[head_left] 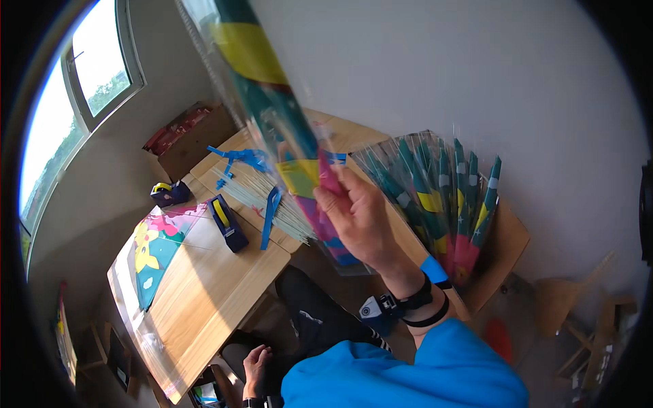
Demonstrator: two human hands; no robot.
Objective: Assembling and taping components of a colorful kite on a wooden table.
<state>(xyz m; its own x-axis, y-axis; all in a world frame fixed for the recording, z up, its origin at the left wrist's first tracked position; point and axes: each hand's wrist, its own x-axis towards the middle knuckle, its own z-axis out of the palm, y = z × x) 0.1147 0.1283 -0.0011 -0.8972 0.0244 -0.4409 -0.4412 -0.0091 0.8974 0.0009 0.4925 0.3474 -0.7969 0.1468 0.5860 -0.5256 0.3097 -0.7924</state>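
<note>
My right hand (354, 216) is raised above the table, its thumb and fingers closed round a packed kite (275, 115). The kite is rolled long and narrow in a clear plastic sleeve, coloured teal, yellow and pink, and its top runs out of view. Down by my lap, my left hand (256, 366) rests with fingers loosely apart and nothing in them. A spread kite (160, 251) with a yellow cartoon figure lies on the wooden table (204, 306). To my right, a cardboard box (507, 238) holds several similar packed kites (442, 190) standing upright.
Two tape dispensers (228, 223) (170, 194) stand on the table. Behind them lie a bundle of thin pale rods (262, 200) and blue strips (248, 158). A box with red contents (194, 139) is at the back left below the window. A wooden stool (564, 299) stands far right.
</note>
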